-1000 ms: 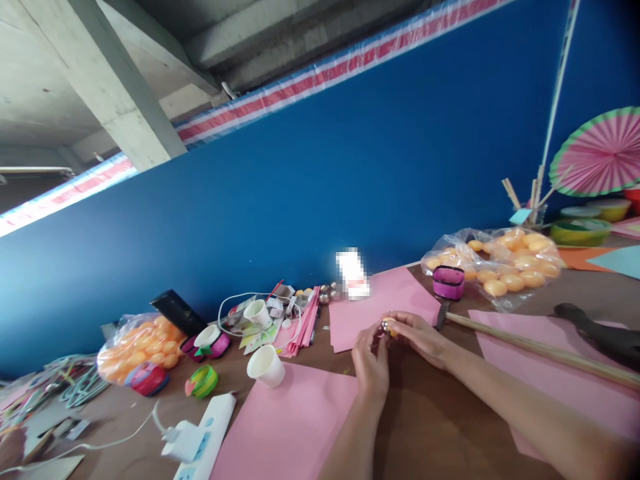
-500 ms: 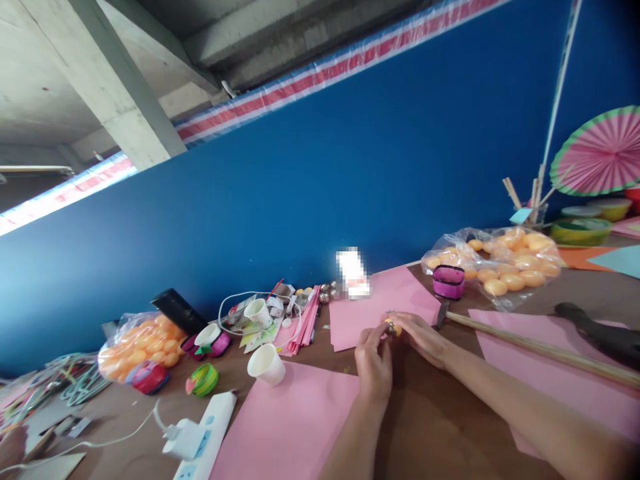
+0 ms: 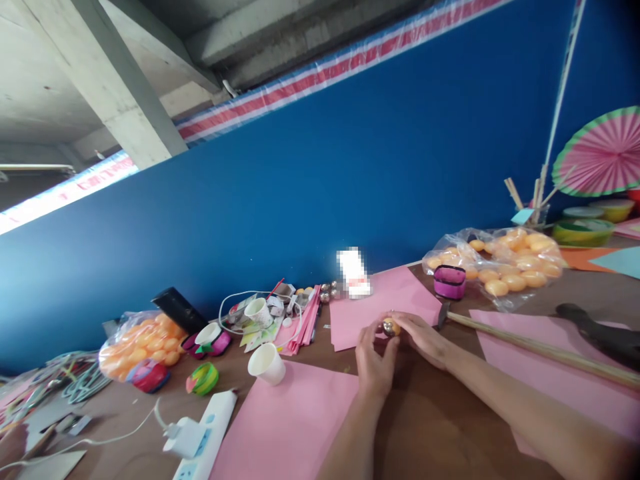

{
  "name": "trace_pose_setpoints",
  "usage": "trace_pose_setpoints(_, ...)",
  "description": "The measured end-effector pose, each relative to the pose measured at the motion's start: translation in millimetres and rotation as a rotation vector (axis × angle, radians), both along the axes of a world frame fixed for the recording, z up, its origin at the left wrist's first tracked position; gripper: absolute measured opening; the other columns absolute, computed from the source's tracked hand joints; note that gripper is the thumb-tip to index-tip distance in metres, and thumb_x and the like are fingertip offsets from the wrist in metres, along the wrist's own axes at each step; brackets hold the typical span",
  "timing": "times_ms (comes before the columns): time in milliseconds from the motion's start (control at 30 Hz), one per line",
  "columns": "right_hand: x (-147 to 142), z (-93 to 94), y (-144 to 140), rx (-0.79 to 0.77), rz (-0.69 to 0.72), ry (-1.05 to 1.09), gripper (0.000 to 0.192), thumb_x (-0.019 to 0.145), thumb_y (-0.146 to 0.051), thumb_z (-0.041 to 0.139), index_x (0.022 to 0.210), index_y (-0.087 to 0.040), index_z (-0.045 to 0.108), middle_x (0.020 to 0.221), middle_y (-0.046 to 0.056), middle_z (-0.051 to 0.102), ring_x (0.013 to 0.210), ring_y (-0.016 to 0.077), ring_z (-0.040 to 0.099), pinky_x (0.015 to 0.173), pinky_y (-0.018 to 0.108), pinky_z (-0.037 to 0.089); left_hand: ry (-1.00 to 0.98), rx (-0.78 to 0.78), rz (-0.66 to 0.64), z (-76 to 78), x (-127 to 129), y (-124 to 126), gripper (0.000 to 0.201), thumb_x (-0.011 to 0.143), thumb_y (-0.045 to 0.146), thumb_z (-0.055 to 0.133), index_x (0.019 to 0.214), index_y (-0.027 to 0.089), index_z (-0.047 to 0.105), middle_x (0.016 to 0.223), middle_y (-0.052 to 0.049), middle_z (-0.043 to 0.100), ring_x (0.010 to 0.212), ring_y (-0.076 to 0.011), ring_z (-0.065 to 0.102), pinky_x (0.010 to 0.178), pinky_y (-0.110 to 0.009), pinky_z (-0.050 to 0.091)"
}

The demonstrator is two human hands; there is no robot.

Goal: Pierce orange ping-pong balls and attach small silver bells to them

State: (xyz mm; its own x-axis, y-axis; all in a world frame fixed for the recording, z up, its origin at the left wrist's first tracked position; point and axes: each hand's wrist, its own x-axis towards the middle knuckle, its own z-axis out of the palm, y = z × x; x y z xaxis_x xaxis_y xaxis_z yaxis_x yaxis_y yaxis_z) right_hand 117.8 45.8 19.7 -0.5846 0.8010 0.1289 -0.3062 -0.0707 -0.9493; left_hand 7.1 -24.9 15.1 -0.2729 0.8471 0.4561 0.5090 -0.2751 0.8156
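Since fingers (image 3: pixel 401 322) cover part of the silver-and-orange ball (image 3: pixel 389 328) held over the brown counter (image 3: pixel 425 420), its full shape is unclear; left hand's (image 3: pixel 374 367) grip nearly closed on it, right hand (image 3: pixel 426 343) against its right side, can't tell how closed. White patch (image 3: pixel 354 272) beyond is pixelated, hammer handle (image 3: pixel 520 341) runs off right edge. Counter carries pink sheets (image 3: pixel 290 420), blue partition (image 3: pixel 350 167) behind, concrete beams (image 3: pixel 280 27) overhead.

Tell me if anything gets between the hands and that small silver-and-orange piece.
Nothing visible does. The left hand and the right hand meet directly at the small silver-and-orange piece. The pink paper shows behind them and the hammer lies to their right, neither in between.
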Motion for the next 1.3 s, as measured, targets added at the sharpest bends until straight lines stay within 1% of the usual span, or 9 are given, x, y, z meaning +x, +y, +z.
trace_pose_setpoints(100, 0.5, -2.9, 0.8, -0.013, -0.013, -0.028, 0.033, 0.075, -0.043, 0.053, 0.096, -0.019, 0.063, 0.102, 0.006, 0.061, 0.095, 0.0214, 0.054, 0.089, 0.037, 0.039, -0.021, -0.011, 0.024, -1.0, -1.4, 1.1, 0.040, 0.070, 0.018, 0.058, 0.109, 0.021, 0.055, 0.095, -0.006, 0.058, 0.078, -0.0147, 0.056, 0.073, -0.030, 0.047)
trace_pose_setpoints(167, 1.1, -2.5, 0.3, -0.041, 0.020, -0.022, 0.032, 0.075, -0.040, 0.053, 0.098, -0.020, 0.062, 0.105, 0.006, 0.060, 0.097, 0.0218, 0.054, 0.088, 0.037, 0.041, -0.047, -0.025, 0.032, -2.9, -2.1, 1.9, 0.037, 0.071, 0.018, 0.056, 0.108, 0.021, 0.056, 0.091, -0.005, 0.057, 0.072, -0.0129, 0.055, 0.069, -0.029, 0.047)
trace_pose_setpoints(233, 2.0, -0.1, -1.2, -0.037, 0.074, -0.009, 0.031, 0.076, -0.036, 0.053, 0.102, -0.020, 0.061, 0.105, 0.006, 0.060, 0.097, 0.0215, 0.054, 0.087, 0.037, 0.041, -0.073, -0.029, 0.034, -4.6, -2.6, 2.5, 0.035, 0.073, 0.018, 0.054, 0.107, 0.021, 0.056, 0.089, -0.005, 0.056, 0.070, -0.0122, 0.055, 0.066, -0.027, 0.047)
trace_pose_setpoints(333, 3.2, 3.4, -3.1, 0.014, 0.117, -0.017, 0.032, 0.076, -0.031, 0.054, 0.106, -0.020, 0.058, 0.101, 0.005, 0.061, 0.097, 0.0209, 0.054, 0.088, 0.035, 0.041, -0.085, -0.014, 0.042, -5.3, -2.9, 2.3, 0.034, 0.074, 0.019, 0.053, 0.109, 0.020, 0.055, 0.091, -0.006, 0.056, 0.072, -0.0127, 0.055, 0.065, -0.027, 0.047)
trace_pose_setpoints(433, 3.7, 3.1, -3.1, 0.038, 0.120, -0.031, 0.031, 0.077, -0.028, 0.053, 0.106, -0.021, 0.058, 0.100, 0.004, 0.061, 0.095, 0.0200, 0.054, 0.086, 0.034, 0.041, -0.058, -0.007, 0.037, -3.9, -2.7, 1.0, 0.033, 0.076, 0.020, 0.051, 0.108, 0.020, 0.055, 0.092, -0.006, 0.055, 0.073, -0.0129, 0.054, 0.066, -0.027, 0.047)
trace_pose_setpoints(633, 2.9, 0.0, -1.4, 0.019, 0.130, -0.052, 0.030, 0.077, -0.031, 0.053, 0.105, -0.020, 0.058, 0.091, 0.004, 0.062, 0.087, 0.0188, 0.057, 0.080, 0.032, 0.045, -0.017, 0.004, 0.036, -1.9, -1.1, -0.9, 0.031, 0.077, 0.022, 0.050, 0.108, 0.020, 0.055, 0.092, -0.006, 0.054, 0.075, -0.0135, 0.054, 0.068, -0.027, 0.046)
trace_pose_setpoints(867, 2.6, -2.0, 0.6, 0.011, 0.139, -0.031, 0.029, 0.075, -0.031, 0.057, 0.102, -0.020, 0.060, 0.086, 0.002, 0.062, 0.087, 0.0183, 0.056, 0.080, 0.032, 0.044, -0.006, 0.004, 0.043, -3.1, -1.7, -0.8, 0.031, 0.077, 0.023, 0.050, 0.107, 0.021, 0.056, 0.090, -0.006, 0.053, 0.074, -0.0136, 0.054, 0.068, -0.027, 0.046)
trace_pose_setpoints(1033, 2.6, 0.3, -1.4, -0.027, 0.178, 0.007, 0.031, 0.075, -0.032, 0.056, 0.103, -0.020, 0.059, 0.092, 0.003, 0.062, 0.087, 0.0186, 0.057, 0.082, 0.034, 0.044, -0.034, 0.006, 0.042, -3.5, -1.5, -0.3, 0.032, 0.077, 0.023, 0.049, 0.109, 0.021, 0.055, 0.092, -0.007, 0.053, 0.077, -0.0144, 0.054, 0.068, -0.027, 0.046)
trace_pose_setpoints(1300, 3.1, 1.4, -1.8, -0.016, 0.187, -0.001, 0.032, 0.075, -0.031, 0.056, 0.106, -0.020, 0.058, 0.098, 0.005, 0.061, 0.090, 0.0190, 0.057, 0.083, 0.035, 0.044, -0.045, 0.000, 0.045, -3.5, -1.4, -0.1, 0.031, 0.077, 0.025, 0.050, 0.106, 0.021, 0.057, 0.091, -0.007, 0.054, 0.074, -0.0142, 0.054, 0.067, -0.027, 0.047)
